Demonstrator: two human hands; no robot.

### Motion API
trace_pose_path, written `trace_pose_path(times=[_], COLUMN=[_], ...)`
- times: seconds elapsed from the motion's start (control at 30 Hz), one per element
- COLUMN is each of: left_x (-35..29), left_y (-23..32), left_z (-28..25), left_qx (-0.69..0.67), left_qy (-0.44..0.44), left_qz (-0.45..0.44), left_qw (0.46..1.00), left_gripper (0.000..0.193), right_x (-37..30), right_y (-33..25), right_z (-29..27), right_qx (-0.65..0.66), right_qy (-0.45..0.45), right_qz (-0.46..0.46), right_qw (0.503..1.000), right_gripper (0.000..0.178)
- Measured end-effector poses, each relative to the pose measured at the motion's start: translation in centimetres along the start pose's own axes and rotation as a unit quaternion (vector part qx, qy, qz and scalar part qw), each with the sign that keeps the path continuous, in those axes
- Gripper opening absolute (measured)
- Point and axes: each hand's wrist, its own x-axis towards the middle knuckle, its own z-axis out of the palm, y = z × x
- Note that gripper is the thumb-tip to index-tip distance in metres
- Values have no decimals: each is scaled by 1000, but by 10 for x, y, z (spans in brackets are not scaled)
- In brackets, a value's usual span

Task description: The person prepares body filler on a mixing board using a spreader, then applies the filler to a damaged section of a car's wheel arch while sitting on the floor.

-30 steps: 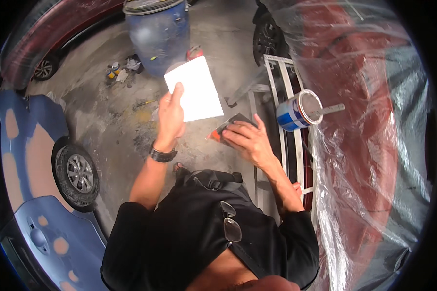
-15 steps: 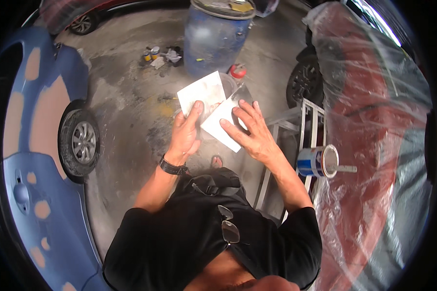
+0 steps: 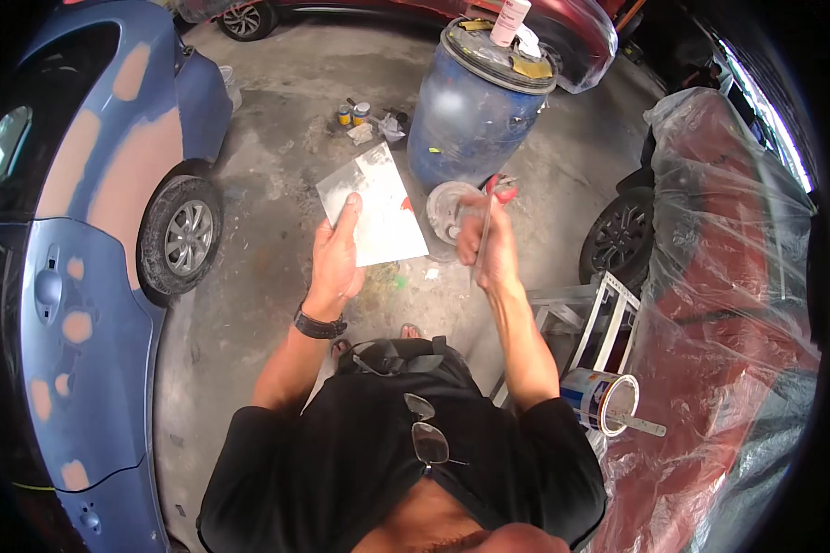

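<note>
My left hand [image 3: 337, 253] grips a thin flat rectangular plate [image 3: 373, 207], thumb on top and fingers beneath. Whitish smears cover its shiny face. A small red patch shows near its right side; whether it is paste or a reflection I cannot tell. To the right, my right hand [image 3: 493, 247] is closed round a thin flat sheet [image 3: 482, 241], seen nearly edge-on and blurred. The two hands are apart. Beyond the right hand, a round greyish tub [image 3: 447, 207] stands on the floor, and a red object [image 3: 504, 191] shows just above the fingers.
A blue drum [image 3: 470, 120] stands ahead, with a bottle [image 3: 509, 23] on its lid. At left is a blue car [image 3: 101, 304] with pinkish patches. Plastic sheeting [image 3: 710, 304] covers a red car body at right. A paint can [image 3: 601, 401] with a flat stick sits by a metal frame [image 3: 609, 323].
The right hand and its sheet have moved away from the plate and turned nearly edge-on. The plate in the left hand is now fully uncovered. The view has shifted, showing more on the left.
</note>
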Motion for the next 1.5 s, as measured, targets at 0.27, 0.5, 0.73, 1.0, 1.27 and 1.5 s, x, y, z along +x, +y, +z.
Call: trace_pose_path(times=[0.27,0.5,0.73,1.0,1.27,1.5], left_x=[-6,-14,-14,-24,-6,-10], left_y=[-27,-10,26,-7,10,-24], left_z=[0,-14,-21,-7,-38,-74], left_qx=[111,272,166,173,-166,-238], left_qy=[16,97,58,98,23,-38], left_qz=[55,173,144,195,-208,-397], left_qw=[992,941,974,960,964,886], left_gripper=[29,37,25,32,33,29], right_x=[8,32,21,11,10,-39], right_y=[37,94,57,70,52,37], right_z=[28,-21,-17,16,-40,52], right_qx=[-124,-424,-20,-274,-222,-394], right_qy=[-88,-7,-194,-44,96,10], right_qz=[226,91,327,203,-88,-181], right_qw=[962,901,924,939,966,901], right_gripper=[65,68,68,66,36,18])
